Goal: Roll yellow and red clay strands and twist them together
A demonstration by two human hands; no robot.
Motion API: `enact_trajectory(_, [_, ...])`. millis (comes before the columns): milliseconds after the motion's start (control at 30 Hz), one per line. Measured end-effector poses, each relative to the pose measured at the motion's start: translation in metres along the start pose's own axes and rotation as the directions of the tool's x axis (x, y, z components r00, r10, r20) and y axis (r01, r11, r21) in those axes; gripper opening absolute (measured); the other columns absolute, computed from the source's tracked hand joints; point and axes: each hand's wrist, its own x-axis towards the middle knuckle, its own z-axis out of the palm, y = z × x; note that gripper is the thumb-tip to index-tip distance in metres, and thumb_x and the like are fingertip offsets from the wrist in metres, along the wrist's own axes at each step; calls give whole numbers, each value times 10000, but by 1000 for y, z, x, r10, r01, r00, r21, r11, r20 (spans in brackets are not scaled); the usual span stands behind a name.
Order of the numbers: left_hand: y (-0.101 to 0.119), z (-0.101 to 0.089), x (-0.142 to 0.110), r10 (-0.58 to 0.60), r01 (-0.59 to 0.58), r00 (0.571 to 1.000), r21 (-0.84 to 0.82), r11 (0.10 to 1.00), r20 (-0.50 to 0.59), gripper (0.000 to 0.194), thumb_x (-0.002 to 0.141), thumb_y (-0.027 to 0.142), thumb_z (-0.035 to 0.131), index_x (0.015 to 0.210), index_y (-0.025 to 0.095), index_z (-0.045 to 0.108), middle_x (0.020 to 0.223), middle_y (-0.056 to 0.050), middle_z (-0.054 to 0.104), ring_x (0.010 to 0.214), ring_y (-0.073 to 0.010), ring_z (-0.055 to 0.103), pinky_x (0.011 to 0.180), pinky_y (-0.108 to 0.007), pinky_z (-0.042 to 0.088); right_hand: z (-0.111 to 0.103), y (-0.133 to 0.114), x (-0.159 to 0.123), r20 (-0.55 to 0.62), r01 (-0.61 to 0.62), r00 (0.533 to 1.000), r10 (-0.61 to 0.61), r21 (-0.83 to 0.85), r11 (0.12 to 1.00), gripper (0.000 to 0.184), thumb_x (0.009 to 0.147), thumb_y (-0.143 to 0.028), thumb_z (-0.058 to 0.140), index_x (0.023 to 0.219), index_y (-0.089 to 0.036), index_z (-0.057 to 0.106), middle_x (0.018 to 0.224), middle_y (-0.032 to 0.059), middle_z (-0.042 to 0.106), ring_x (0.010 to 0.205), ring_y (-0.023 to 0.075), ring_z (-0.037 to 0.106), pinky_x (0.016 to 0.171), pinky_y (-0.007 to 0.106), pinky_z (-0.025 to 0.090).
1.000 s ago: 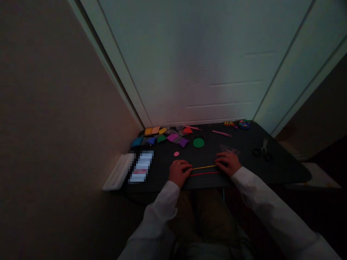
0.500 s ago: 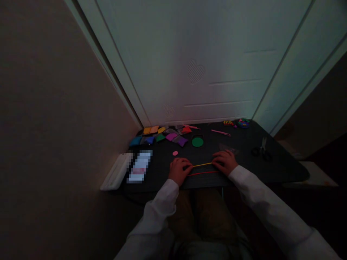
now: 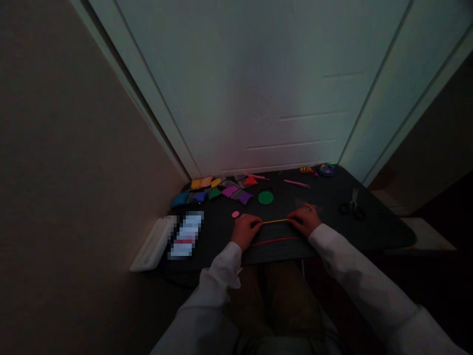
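Between my two hands a thin yellow strand of what looks like modelling clay [image 3: 275, 221] is stretched nearly straight, just over the table. My left hand [image 3: 247, 230] pinches its left end with thumb and fingers. The right end is pinched by my right hand [image 3: 305, 221]. Closer to me, a thin red strand [image 3: 274, 241] lies on the dark table [image 3: 325, 236], slightly curved and apart from the yellow one. A flat pink disc [image 3: 235, 214] rests just beyond my left hand. Beyond the strands sits a green disc [image 3: 265, 197].
Colourful packets [image 3: 214, 193] lie along the back left. Pink tweezers [image 3: 296, 184] and small decorated pieces [image 3: 326, 170] are at the back right. Black-handled scissors [image 3: 353, 206] lie open at right. A phone with a blurred screen [image 3: 187, 234] and a white object [image 3: 153, 244] occupy the left edge.
Both hands have carried the yellow strand a little away from me, widening the gap to the red strand, which stays on the table. The view has tilted slightly.
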Motion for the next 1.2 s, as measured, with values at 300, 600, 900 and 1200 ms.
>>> enact_trajectory(300, [-5,-1,-3,8,-8,1000,-5,1000,21,151,709,268,518,824,220,604,834,-1,617,844,-152,508,794,-321,377,1,1,-1,36,-43,998,42,8,999,197,718,-304,485,898,-249,545,859,5,636,870,179,553,911,458,185])
enact_trajectory(600, [-3,-1,-4,27,-21,997,84,996,-71,134,691,246,524,783,211,615,885,-21,572,898,-163,479,880,-360,310,-7,9,-10,-32,-50,998,46,-126,991,233,685,-379,512,878,-276,590,936,13,611,940,211,504,888,449,188])
enact_trajectory(900, [-3,-2,-3,30,-30,999,30,999,-17,137,728,269,481,742,203,600,808,-17,588,838,-153,497,803,-328,368,-8,10,-10,0,-57,998,57,-129,990,142,728,-330,478,792,-281,594,916,-12,621,943,202,501,881,438,191])
enact_trajectory(1200, [-1,-2,-4,5,-4,999,27,1000,-34,137,720,254,492,791,216,603,810,-12,600,857,-161,492,810,-333,366,-10,7,-12,2,-58,998,58,-126,990,137,718,-321,483,791,-270,588,850,-8,630,927,197,511,885,424,202])
